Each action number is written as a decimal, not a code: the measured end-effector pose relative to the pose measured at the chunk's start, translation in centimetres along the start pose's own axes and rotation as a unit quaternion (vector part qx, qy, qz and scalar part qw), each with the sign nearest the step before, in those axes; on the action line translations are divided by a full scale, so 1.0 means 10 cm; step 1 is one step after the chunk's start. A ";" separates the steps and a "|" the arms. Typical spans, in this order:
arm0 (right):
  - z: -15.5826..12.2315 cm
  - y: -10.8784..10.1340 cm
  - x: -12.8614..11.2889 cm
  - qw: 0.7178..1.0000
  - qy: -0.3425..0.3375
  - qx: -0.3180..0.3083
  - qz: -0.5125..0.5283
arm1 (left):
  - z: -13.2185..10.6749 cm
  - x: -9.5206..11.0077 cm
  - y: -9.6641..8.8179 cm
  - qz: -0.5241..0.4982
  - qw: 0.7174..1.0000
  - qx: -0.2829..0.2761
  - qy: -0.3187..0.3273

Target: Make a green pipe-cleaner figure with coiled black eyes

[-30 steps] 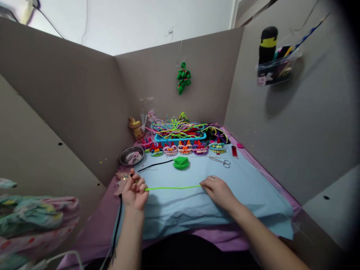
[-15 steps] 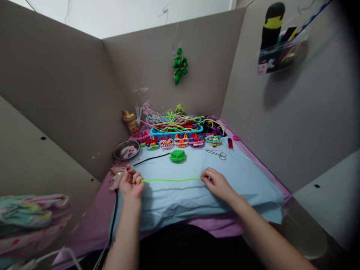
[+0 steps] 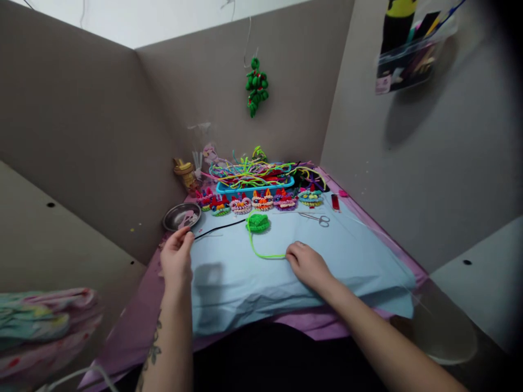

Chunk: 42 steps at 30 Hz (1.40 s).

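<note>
Up in the upper right of the frame, here's a pale pink label (image 3: 383, 84) on the near lower corner of the clear plastic holder (image 3: 404, 61), with darker marks on it, too small to make out! Nothing legible anywhere: words, numbers, brands, none.

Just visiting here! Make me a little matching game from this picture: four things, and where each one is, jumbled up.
1. Lime strand
2. Scissors
3. Metal bowl
4. Green ornament

A. Just beyond the left hand
B. On the blue cloth, beyond the right hand
C. Hanging in front of the back panel
D. One end in the right hand

Pairs: 1-D, 2-B, 3-A, 4-C
</note>
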State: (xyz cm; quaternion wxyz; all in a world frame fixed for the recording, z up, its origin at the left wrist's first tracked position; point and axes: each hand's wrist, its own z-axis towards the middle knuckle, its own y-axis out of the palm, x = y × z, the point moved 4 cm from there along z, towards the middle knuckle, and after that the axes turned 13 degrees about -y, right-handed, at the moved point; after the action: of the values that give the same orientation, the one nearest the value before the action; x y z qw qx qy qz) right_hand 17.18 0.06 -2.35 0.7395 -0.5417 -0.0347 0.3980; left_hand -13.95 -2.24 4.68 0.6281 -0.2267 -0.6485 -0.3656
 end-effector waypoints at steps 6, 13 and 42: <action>0.10 -0.04 -0.31 0.988 -0.096 0.074 0.094 | -0.78 -0.26 0.64 0.230 0.931 -0.282 0.040; 0.09 0.01 -0.40 0.984 -0.093 0.081 0.132 | -1.01 -0.53 0.82 0.302 0.860 -0.407 0.051; 0.32 0.01 -0.31 0.949 -0.095 0.068 0.294 | -0.80 -0.82 0.68 0.168 0.893 -0.397 -0.126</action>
State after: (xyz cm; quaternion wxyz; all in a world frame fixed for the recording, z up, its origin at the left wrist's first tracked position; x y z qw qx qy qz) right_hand 13.45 0.62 0.13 0.6185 -0.4356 0.0827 0.6488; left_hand -2.73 -2.69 -2.51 0.4508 -0.6072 -0.4752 -0.4498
